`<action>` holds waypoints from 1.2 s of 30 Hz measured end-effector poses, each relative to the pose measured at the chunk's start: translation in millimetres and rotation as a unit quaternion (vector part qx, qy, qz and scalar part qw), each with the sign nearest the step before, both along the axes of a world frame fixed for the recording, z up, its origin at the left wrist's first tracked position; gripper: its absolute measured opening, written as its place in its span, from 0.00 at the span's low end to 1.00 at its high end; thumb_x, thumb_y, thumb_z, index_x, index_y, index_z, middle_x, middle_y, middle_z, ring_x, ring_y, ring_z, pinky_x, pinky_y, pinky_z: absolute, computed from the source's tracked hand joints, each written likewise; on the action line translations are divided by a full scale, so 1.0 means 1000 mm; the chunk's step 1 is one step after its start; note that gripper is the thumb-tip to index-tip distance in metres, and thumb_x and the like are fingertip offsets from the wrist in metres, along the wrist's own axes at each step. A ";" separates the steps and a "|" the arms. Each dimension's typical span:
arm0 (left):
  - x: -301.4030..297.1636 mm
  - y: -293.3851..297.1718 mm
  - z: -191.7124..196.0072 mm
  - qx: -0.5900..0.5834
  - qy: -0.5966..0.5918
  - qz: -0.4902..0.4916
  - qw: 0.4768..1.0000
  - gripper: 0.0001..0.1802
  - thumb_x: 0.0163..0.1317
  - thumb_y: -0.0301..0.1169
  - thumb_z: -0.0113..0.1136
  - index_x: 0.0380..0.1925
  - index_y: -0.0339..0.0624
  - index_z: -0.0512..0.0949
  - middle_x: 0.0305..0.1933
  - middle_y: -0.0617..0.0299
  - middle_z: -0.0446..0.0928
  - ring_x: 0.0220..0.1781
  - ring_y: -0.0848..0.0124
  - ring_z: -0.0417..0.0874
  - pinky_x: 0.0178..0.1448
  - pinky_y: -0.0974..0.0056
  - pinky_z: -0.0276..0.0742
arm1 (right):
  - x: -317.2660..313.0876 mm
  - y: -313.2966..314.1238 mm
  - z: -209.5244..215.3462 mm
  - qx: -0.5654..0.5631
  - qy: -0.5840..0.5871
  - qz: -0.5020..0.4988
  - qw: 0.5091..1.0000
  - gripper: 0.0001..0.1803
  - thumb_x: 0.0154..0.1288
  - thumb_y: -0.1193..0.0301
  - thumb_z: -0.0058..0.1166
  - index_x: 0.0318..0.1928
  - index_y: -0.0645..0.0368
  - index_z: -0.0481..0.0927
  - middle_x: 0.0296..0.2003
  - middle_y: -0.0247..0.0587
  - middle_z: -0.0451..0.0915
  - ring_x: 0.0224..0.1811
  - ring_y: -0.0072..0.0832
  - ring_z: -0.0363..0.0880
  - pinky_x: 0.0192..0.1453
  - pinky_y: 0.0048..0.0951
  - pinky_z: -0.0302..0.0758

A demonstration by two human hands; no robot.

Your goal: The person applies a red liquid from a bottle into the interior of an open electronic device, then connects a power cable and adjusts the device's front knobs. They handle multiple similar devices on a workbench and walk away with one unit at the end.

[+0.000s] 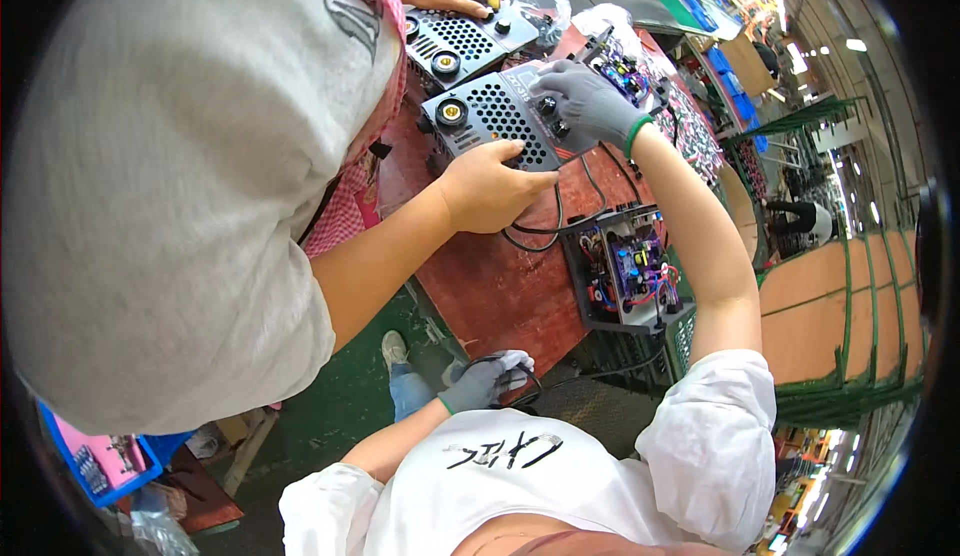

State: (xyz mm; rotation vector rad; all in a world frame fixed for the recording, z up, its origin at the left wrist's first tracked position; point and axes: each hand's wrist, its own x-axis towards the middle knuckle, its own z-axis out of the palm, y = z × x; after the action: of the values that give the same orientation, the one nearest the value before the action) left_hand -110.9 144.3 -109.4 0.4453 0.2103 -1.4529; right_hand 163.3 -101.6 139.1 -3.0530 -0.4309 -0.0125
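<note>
Metal box on red bench, right grip at its knob.
Left grip (down by the shirt) holds black cable; whether the right clenches, I can't tell.

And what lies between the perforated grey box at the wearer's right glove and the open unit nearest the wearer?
In the head view, loops of black cable lie there on the red tabletop, between the perforated box and open unit.
</note>
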 end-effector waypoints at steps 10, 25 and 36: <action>0.082 0.018 0.083 -0.096 -0.411 -0.163 0.892 0.13 0.65 0.35 0.54 0.37 0.36 0.80 0.38 0.60 0.81 0.41 0.72 0.79 0.50 0.67 0.73 | -0.103 0.004 0.024 0.145 -0.139 -0.053 0.978 0.15 0.61 0.76 0.46 0.48 0.61 0.75 0.46 0.48 0.76 0.52 0.41 0.74 0.58 0.35 0.69; 0.211 -0.003 0.057 0.294 -0.774 -0.309 0.468 0.25 0.60 0.50 0.48 0.37 0.37 0.79 0.41 0.42 0.78 0.49 0.50 0.78 0.54 0.50 0.70 | -0.340 -0.018 -0.090 0.061 -0.313 -0.689 0.651 0.35 0.64 0.56 0.54 0.60 0.71 0.63 0.61 0.62 0.63 0.65 0.51 0.62 0.69 0.41 0.58; 0.194 -0.030 0.069 0.126 -0.899 -0.034 0.418 0.24 0.63 0.37 0.55 0.55 0.35 0.68 0.59 0.46 0.69 0.63 0.53 0.69 0.64 0.55 0.65 | -0.361 -0.030 -0.123 0.395 -0.346 -0.673 0.520 0.30 0.69 0.57 0.50 0.57 0.72 0.70 0.53 0.47 0.75 0.55 0.27 0.71 0.60 0.25 0.65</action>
State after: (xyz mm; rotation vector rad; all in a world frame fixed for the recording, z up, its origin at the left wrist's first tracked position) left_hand 83.5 113.8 -40.3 2.0020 -1.3840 -0.2759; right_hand -198.0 -131.8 16.2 -1.5403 1.5120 -1.0832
